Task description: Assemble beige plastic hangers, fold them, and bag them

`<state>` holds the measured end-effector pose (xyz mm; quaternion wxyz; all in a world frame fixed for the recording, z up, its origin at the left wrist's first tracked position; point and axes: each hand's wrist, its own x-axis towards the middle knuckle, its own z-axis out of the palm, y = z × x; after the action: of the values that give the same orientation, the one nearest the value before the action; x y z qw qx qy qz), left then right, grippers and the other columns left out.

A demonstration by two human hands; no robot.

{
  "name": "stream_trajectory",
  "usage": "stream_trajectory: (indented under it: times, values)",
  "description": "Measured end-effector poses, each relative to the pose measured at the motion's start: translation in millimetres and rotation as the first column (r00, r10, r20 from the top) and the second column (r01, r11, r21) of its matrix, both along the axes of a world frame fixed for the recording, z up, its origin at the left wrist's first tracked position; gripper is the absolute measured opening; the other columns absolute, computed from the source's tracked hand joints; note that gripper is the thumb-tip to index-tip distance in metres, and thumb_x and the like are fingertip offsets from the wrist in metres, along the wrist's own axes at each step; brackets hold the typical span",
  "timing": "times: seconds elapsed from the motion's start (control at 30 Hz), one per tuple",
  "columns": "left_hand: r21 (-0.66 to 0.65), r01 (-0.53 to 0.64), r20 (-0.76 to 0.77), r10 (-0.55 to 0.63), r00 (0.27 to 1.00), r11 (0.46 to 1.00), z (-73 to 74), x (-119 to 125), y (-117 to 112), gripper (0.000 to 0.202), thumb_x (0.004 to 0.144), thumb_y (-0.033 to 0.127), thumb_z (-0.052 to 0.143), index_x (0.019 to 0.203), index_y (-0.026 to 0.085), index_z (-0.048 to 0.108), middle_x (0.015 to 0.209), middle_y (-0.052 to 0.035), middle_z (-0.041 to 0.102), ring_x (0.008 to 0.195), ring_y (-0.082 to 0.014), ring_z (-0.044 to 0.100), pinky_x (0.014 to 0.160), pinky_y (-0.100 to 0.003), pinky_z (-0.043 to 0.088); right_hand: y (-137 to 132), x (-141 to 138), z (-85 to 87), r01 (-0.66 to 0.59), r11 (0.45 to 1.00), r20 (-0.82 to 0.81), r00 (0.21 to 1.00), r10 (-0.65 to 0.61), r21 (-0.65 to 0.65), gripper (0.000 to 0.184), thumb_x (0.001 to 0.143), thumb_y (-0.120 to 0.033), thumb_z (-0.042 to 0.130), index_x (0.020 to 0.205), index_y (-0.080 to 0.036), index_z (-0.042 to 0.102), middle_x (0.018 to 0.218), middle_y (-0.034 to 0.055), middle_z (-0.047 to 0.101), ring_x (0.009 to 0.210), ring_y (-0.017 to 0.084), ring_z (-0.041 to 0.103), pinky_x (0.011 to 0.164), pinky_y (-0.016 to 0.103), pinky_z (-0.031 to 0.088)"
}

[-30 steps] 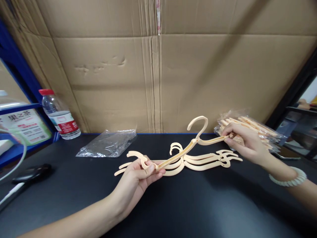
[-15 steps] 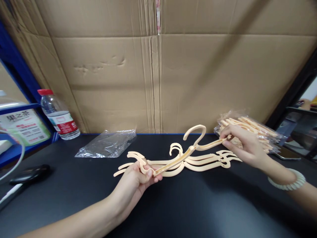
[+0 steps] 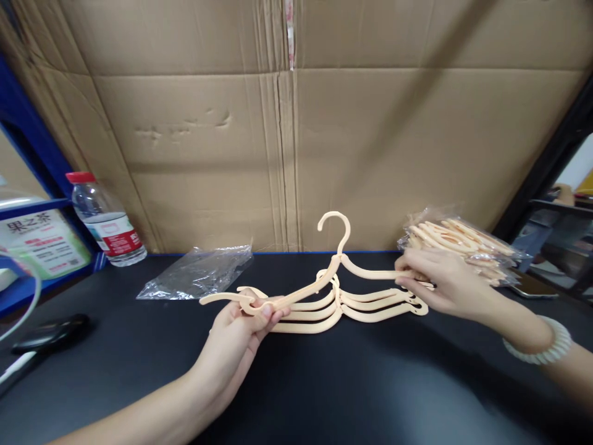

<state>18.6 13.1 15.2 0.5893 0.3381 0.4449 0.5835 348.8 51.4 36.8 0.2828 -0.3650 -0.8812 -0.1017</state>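
The hanger stack (image 3: 370, 317) lies on the black table (image 3: 352, 383); the held hanger (image 3: 340, 256) is raised above the stack, its hook pointing away from it; the left hand (image 3: 238, 330) is closed on one arm of this hanger, thumb on top, over the stack's left end; the right hand (image 3: 440, 281) pinches the opposite arm's end between thumb and fingers, at the stack's right end; a packed bag (image 3: 463, 241) sits behind the stack to the right.
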Motion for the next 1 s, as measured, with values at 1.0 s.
stream_trajectory:
  times: [1.0]
  values:
    - [0.453,0.793,-0.831,0.516,0.209,0.408,-34.1,3.5,-23.5,0.019,0.079,0.019,0.052,0.096,0.023,0.062,0.11,-0.0052,0.068,0.096,-0.024,0.063,0.078,-0.035,0.056,-19.1,-15.9,7.3,0.292,0.723,0.39,0.92,-0.034,-0.627,0.01,0.071,-0.01,0.068,0.074,-0.018,0.063,0.067,-0.0017,0.059,0.068,0.015,0.053,0.059,0.024,0.034]
